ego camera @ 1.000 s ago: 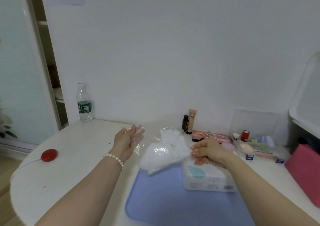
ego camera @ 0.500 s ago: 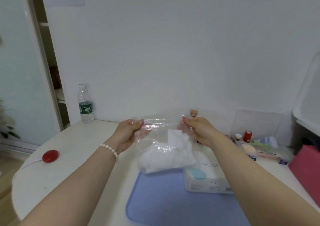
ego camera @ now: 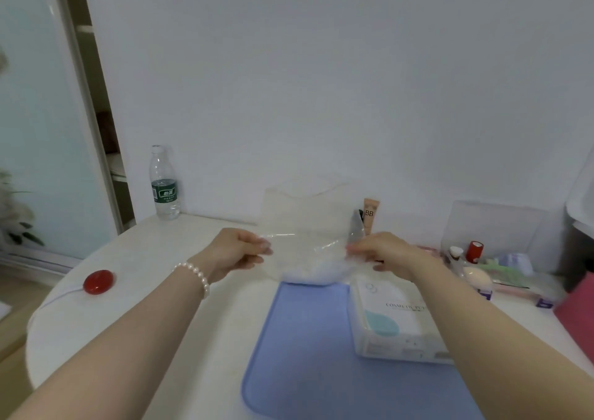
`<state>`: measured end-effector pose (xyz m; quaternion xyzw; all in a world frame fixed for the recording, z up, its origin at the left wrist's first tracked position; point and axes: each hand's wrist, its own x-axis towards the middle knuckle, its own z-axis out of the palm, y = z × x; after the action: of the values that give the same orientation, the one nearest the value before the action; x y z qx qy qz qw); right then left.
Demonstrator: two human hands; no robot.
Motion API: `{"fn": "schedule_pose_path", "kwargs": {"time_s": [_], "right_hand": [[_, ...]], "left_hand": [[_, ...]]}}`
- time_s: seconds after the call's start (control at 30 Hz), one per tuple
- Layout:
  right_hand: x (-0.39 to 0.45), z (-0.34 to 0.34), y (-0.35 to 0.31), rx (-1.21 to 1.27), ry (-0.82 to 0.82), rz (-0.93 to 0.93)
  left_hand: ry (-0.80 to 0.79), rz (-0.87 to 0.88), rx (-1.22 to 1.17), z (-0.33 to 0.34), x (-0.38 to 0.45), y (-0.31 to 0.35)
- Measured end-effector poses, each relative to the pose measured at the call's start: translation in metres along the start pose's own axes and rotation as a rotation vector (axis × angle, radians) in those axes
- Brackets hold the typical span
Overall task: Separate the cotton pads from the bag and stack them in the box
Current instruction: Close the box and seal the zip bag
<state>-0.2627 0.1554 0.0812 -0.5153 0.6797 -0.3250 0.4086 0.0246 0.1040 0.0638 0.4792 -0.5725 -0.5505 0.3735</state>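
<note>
At frame centre in the head view, the left hand [ego camera: 236, 251] and right hand [ego camera: 382, 252] each pinch a side of the clear bag [ego camera: 308, 226], its white cotton pads [ego camera: 313, 270] sagging just above the blue mat [ego camera: 308, 339], the box [ego camera: 395, 320] to their right.

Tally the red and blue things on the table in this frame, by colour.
Red: 2, the round red button and the red-capped jar.
Blue: 1, the blue mat.
Total: 3. The pink object at the right edge is not counted.
</note>
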Motion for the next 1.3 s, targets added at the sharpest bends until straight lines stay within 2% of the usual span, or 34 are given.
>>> {"fn": "schedule_pose_path", "kwargs": {"time_s": [0.07, 0.17, 0.3, 0.4, 0.5, 0.6, 0.7, 0.8, 0.9, 1.0, 1.13, 1.3], "right_hand": [[0.000, 0.003, 0.011, -0.077, -0.008, 0.051], [0.001, 0.009, 0.017, -0.064, 0.043, 0.027], [0.003, 0.019, 0.019, 0.155, 0.062, -0.092], [0.001, 0.028, 0.018, 0.354, 0.070, -0.091], [-0.002, 0.036, 0.020, 0.501, 0.008, -0.033], [-0.009, 0.032, 0.019, 0.435, -0.097, 0.002], [-0.018, 0.028, 0.015, 0.375, -0.182, 0.014], [-0.020, 0.034, 0.014, 0.325, -0.144, -0.009], [-0.019, 0.037, 0.018, 0.332, -0.111, -0.077], [-0.021, 0.034, 0.024, 0.408, -0.113, -0.116], [-0.029, 0.033, 0.032, 0.577, -0.132, -0.080], [-0.042, 0.036, 0.030, 0.521, -0.142, -0.055]], "left_hand": [[-0.071, -0.090, -0.066, 0.004, -0.005, -0.022], [-0.115, -0.155, -0.119, 0.007, -0.014, -0.045], [-0.139, -0.209, -0.112, 0.004, -0.024, -0.063], [-0.218, -0.276, -0.073, 0.002, -0.030, -0.074], [-0.275, -0.329, 0.027, 0.002, -0.035, -0.079], [-0.285, -0.364, 0.064, 0.000, -0.038, -0.076], [-0.238, -0.367, 0.080, -0.003, -0.035, -0.066], [-0.104, -0.312, 0.071, 0.004, -0.028, -0.057], [-0.042, -0.185, -0.159, 0.011, -0.022, -0.057], [-0.019, -0.157, -0.391, 0.011, -0.024, -0.057], [-0.070, -0.152, -0.401, 0.010, -0.032, -0.057], [-0.211, -0.249, -0.330, 0.002, -0.045, -0.057]]}}
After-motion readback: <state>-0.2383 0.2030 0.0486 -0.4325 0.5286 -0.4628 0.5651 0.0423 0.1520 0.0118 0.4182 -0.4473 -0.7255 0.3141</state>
